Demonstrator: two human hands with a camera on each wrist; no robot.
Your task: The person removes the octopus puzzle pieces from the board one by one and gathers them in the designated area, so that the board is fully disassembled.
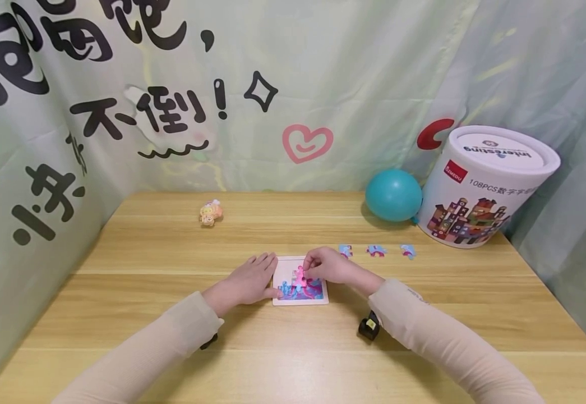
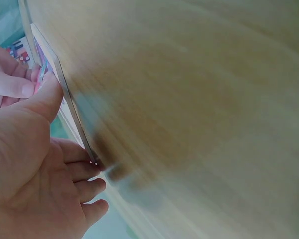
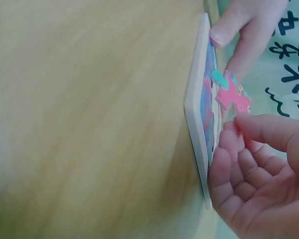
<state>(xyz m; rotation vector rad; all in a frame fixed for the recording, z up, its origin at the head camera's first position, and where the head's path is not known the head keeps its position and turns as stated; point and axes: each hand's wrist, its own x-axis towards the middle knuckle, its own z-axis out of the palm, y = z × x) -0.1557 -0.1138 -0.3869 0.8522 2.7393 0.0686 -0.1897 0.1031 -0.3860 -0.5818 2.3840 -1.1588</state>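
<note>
A jigsaw board point(image 1: 286, 264) lies on the table with its near half filled by blue, purple and pink pieces; its pale upper part shows bare. My right hand point(image 1: 329, 265) pinches a pink puzzle piece point(image 3: 231, 94) between thumb and fingers, just above the board. In the right wrist view the piece is tilted and has turquoise corners. My left hand point(image 1: 249, 280) rests at the board's left edge, fingers extended and thumb point(image 2: 47, 94) over the frame.
Several loose puzzle pieces, one a blue puzzle piece point(image 1: 376, 250), lie right of the board. Behind them are a teal balloon point(image 1: 393, 194) and a white bucket point(image 1: 474, 185). A small figurine point(image 1: 210, 213) stands at back left. A black object point(image 1: 369, 327) sits under the right wrist.
</note>
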